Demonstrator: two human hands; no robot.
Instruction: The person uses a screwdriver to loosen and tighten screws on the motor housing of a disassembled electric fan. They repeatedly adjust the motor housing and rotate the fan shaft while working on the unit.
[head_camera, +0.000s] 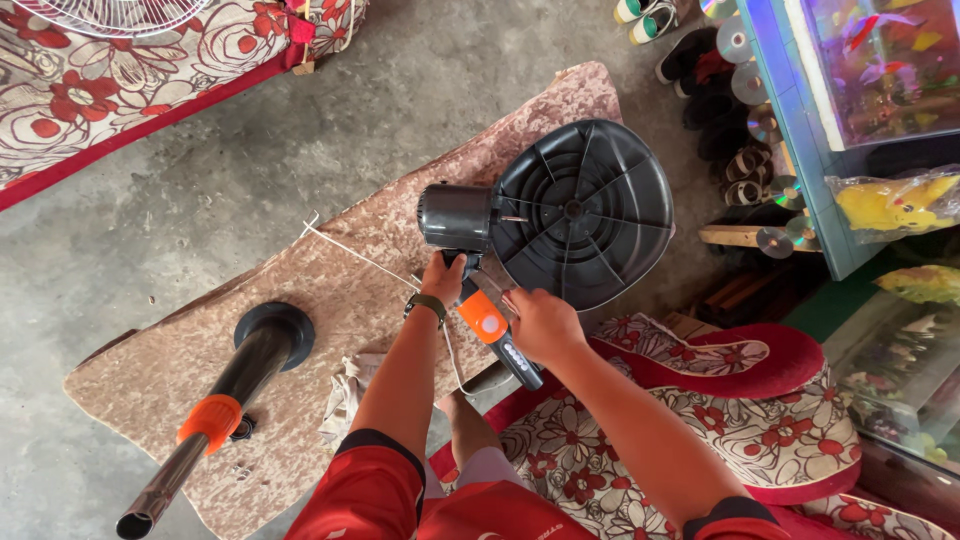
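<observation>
Hands work on a fan: left hand (443, 280) clamps the neck under the motor housing (455, 217) to steady it; just beside, right hand (540, 325) closes around the orange control block (484, 322).

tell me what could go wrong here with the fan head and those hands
1. The fan head stands near the far edge of the marble slab, steadied only at its neck by the left hand; it might tip off.
2. The right hand works close beside the orange control box; fingers could get pinched.
3. The loose white cord on the slab could snag.
</observation>
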